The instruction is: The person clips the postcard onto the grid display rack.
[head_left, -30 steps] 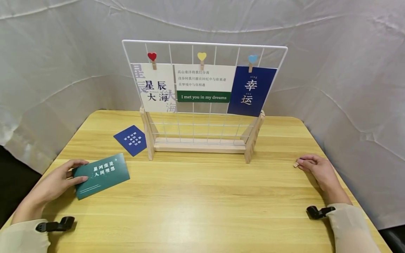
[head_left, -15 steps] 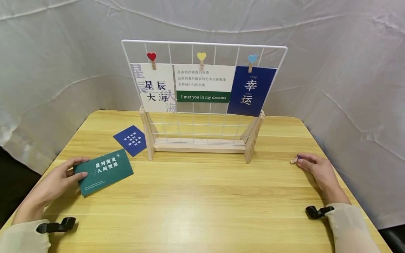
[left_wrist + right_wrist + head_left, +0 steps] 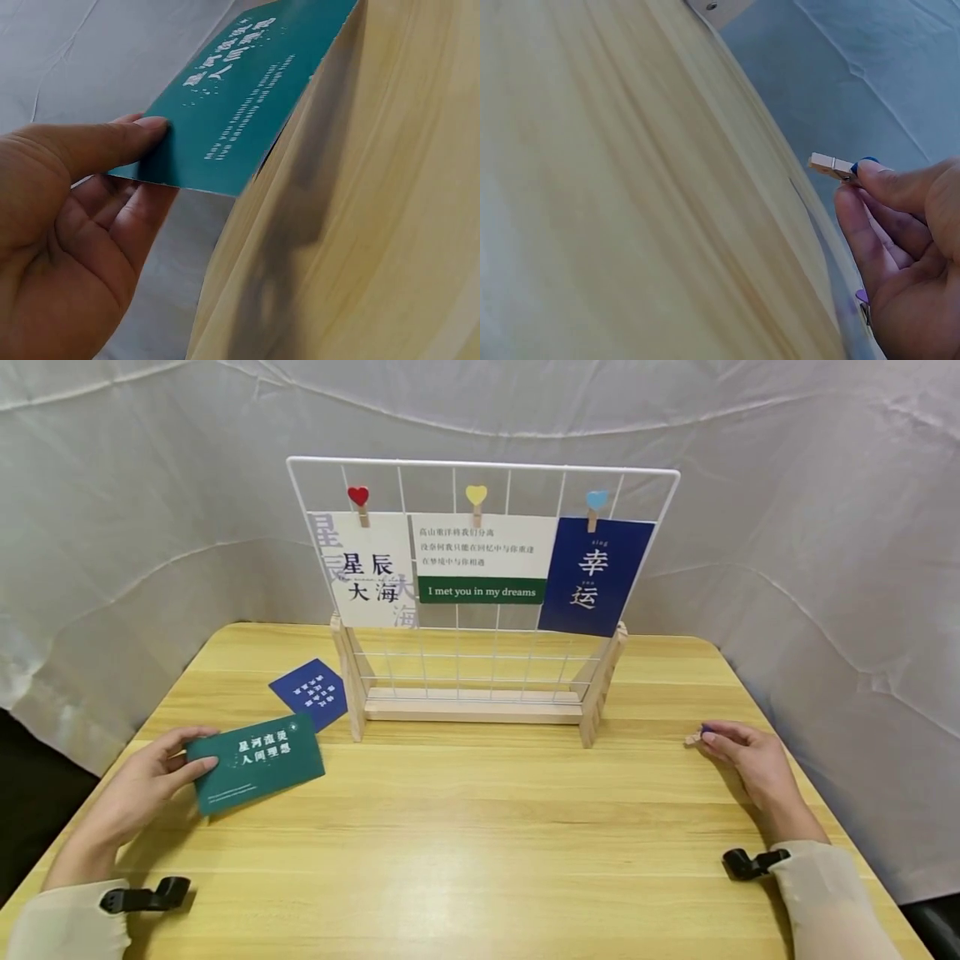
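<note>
My left hand (image 3: 150,785) pinches a green card (image 3: 262,777) with white lettering by its near left end, thumb on top. In the left wrist view the card is tilted and casts a shadow on the wood. At the right, my right hand (image 3: 757,772) holds a small wooden clothespin (image 3: 829,164) between thumb and fingertip. A dark blue piece on the clothespin is partly covered by the thumb. Beyond the green card lies a blue card (image 3: 309,689) with white writing, its lower corner partly hidden.
A white wire grid (image 3: 483,467) on a wooden stand (image 3: 472,712) bears three cards, held by red (image 3: 358,496), yellow (image 3: 476,494) and blue (image 3: 597,499) heart clips. In the right wrist view, a purple piece (image 3: 862,295) shows beside the hand. The table ends at grey cloth.
The green card has come up and to the right with my left hand, now overlapping the blue card's corner. More of the clothespin and its blue piece shows in my right fingers.
</note>
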A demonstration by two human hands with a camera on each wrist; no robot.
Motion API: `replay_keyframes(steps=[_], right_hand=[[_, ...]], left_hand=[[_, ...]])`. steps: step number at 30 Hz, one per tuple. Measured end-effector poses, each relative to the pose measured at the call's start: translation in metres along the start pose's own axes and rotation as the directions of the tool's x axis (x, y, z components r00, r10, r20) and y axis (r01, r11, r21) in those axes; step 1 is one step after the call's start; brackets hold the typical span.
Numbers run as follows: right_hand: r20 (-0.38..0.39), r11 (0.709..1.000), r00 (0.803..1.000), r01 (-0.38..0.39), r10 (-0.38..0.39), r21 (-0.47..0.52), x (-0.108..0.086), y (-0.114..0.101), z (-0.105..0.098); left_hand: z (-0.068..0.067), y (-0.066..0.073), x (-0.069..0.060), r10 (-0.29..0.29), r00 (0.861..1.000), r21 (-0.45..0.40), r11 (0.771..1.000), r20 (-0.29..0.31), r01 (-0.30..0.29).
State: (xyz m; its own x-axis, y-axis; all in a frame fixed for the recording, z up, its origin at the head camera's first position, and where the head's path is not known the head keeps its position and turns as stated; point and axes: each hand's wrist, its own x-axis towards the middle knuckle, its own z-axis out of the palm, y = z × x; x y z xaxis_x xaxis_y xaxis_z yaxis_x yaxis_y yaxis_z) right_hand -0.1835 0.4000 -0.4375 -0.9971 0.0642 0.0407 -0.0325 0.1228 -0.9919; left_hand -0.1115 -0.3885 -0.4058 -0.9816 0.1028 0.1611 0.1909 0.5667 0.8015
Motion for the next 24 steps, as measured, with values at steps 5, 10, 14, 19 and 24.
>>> replay_keyframes(steps=[5,10,14,19,24], right_hand=[[-0.032,0.988,0.999,-0.017,0.013,-0.152,-0.001,-0.005,0.002],[-0.069,0.962,0.998,-0.006,-0.014,-0.273,-0.002,-0.005,0.003],[-0.037,0.975,0.998,0.034,-0.043,-0.219,-0.001,-0.004,0.004],[0.012,0.998,0.998,0.058,-0.058,-0.037,0.0,-0.003,0.005],[0.019,0.995,0.999,0.045,-0.043,-0.09,-0.002,-0.005,0.006]], left_hand=[[0.003,0.009,0.004,0.003,0.998,0.067,0.998,-0.055,0.001],[0.007,0.019,0.008,0.026,0.994,0.134,0.991,-0.105,-0.012],[0.009,0.028,0.012,0.047,0.99,0.166,0.986,-0.132,-0.024],[0.013,0.039,0.016,0.042,0.987,0.173,0.985,-0.152,-0.015],[0.016,0.046,0.021,0.037,0.986,0.176,0.984,-0.162,-0.008]])
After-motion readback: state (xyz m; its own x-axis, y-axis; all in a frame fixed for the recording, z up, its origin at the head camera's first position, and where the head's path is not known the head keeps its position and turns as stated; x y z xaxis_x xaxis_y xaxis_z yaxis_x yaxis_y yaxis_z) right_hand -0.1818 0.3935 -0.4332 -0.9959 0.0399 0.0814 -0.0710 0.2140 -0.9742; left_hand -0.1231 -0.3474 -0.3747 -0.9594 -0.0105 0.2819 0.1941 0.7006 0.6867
